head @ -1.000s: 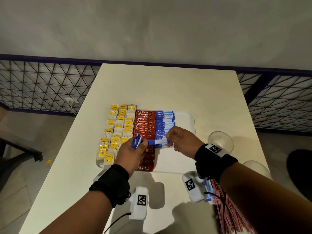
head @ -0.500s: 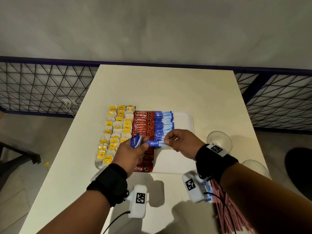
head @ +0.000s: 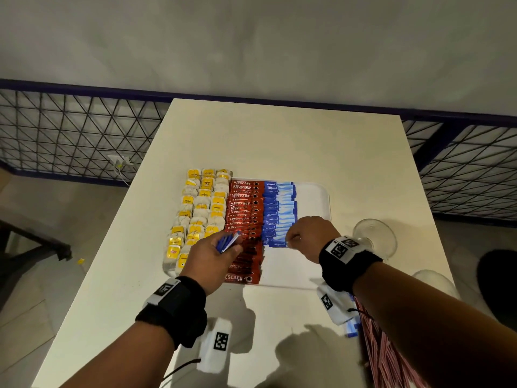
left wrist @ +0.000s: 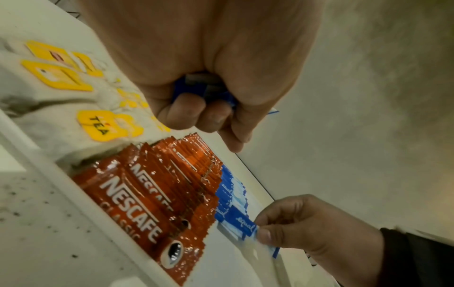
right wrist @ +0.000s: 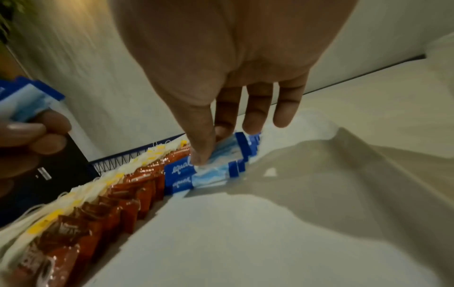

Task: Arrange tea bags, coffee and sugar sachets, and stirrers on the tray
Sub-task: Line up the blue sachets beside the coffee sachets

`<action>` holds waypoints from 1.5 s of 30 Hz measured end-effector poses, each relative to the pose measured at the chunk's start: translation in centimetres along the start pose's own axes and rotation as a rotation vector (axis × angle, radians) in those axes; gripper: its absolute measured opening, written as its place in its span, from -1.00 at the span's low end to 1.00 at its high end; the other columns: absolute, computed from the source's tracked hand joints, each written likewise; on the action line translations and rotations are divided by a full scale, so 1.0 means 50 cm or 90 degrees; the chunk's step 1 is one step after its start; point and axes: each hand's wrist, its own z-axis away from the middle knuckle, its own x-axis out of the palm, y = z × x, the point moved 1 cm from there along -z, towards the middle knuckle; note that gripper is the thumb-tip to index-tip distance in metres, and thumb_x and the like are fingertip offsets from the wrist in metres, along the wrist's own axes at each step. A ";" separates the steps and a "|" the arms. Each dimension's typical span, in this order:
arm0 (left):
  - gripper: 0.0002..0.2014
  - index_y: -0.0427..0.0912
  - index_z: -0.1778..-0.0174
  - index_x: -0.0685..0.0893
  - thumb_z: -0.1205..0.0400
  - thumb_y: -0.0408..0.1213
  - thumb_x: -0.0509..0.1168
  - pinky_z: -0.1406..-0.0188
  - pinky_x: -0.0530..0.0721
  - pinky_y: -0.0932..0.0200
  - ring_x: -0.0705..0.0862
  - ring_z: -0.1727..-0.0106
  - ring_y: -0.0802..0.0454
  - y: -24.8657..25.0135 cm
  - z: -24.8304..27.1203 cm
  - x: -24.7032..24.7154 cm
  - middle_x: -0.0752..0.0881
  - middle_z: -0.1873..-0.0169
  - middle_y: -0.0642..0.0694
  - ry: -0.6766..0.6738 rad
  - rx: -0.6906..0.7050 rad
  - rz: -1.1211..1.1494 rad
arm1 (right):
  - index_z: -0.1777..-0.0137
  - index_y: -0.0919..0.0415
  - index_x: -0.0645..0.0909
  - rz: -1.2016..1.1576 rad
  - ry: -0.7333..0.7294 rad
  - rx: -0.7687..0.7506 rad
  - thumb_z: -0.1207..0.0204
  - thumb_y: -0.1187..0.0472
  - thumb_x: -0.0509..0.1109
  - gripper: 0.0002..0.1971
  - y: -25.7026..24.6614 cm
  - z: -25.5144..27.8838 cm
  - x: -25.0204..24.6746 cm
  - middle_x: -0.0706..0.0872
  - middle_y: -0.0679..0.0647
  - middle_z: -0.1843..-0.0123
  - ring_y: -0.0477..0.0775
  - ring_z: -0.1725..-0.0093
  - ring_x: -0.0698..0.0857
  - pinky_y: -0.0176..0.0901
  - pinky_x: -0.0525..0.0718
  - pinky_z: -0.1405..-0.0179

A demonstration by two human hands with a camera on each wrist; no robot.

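The white tray [head: 313, 197] holds three columns: yellow-tagged tea bags [head: 201, 208], red coffee sachets [head: 243, 208] and blue sugar sachets [head: 279, 208]. My right hand [head: 289, 239] pinches one blue sugar sachet [head: 275, 243] between thumb and forefinger at the near end of the blue column, low on the tray. The right wrist view shows my thumb on top of this sachet [right wrist: 216, 165]. Over the coffee column, my left hand [head: 223, 253] grips a small bundle of blue sugar sachets [head: 226, 242], which the left wrist view shows clenched in the fist [left wrist: 196, 89].
Red-and-white striped stirrers [head: 386, 359] lie at the table's near right edge, with loose blue sachets [head: 352, 329] beside them. Two glass vessels [head: 375, 236] [head: 433, 281] stand right of the tray. A metal grid railing [head: 70, 135] borders the table on both sides.
My right hand drew one sugar sachet from the left hand's bundle and carried it right and down to the near end of the blue column. The left hand stayed over the coffee sachets.
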 end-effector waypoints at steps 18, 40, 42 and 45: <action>-0.87 0.04 -0.02 0.74 -0.59 -0.24 0.44 0.10 0.65 0.20 0.74 0.07 0.06 -0.032 0.004 -0.025 0.78 0.14 0.06 -0.023 -0.038 0.044 | 0.01 -0.12 0.70 0.126 0.018 -0.012 -0.58 0.02 0.33 -0.88 -0.024 -0.047 0.034 0.74 -0.08 -0.03 0.06 0.00 0.65 -0.16 0.42 0.13; -0.94 0.01 0.04 0.72 -0.63 -0.25 0.39 0.34 0.53 0.21 0.58 0.42 0.15 -0.022 0.014 -0.028 0.67 0.42 0.15 -0.048 -0.073 0.103 | -0.05 -0.06 0.65 0.100 0.041 -0.013 -0.58 -0.09 0.32 -0.81 -0.040 -0.045 0.021 0.73 -0.04 -0.06 0.08 -0.07 0.67 -0.08 0.54 -0.07; -0.89 -0.17 -0.05 0.67 -0.69 -0.39 0.27 0.49 0.38 0.20 0.41 0.52 0.12 -0.022 0.015 -0.018 0.55 0.45 0.02 -0.128 -0.145 0.269 | 0.03 -0.03 0.65 0.022 0.079 -0.017 -0.59 -0.08 0.30 -0.82 -0.041 -0.036 0.012 0.73 -0.04 0.01 0.07 -0.02 0.68 -0.08 0.60 -0.04; -0.87 -0.22 -0.13 0.54 -0.70 -0.42 0.17 0.58 0.30 0.25 0.37 0.51 0.08 -0.003 0.021 -0.006 0.58 0.36 -0.14 -0.269 -0.239 0.476 | 0.00 0.01 0.69 -0.267 0.094 -0.081 -0.61 0.01 0.33 -0.85 -0.065 -0.010 -0.001 0.75 -0.06 -0.02 -0.03 -0.03 0.67 -0.11 0.61 -0.09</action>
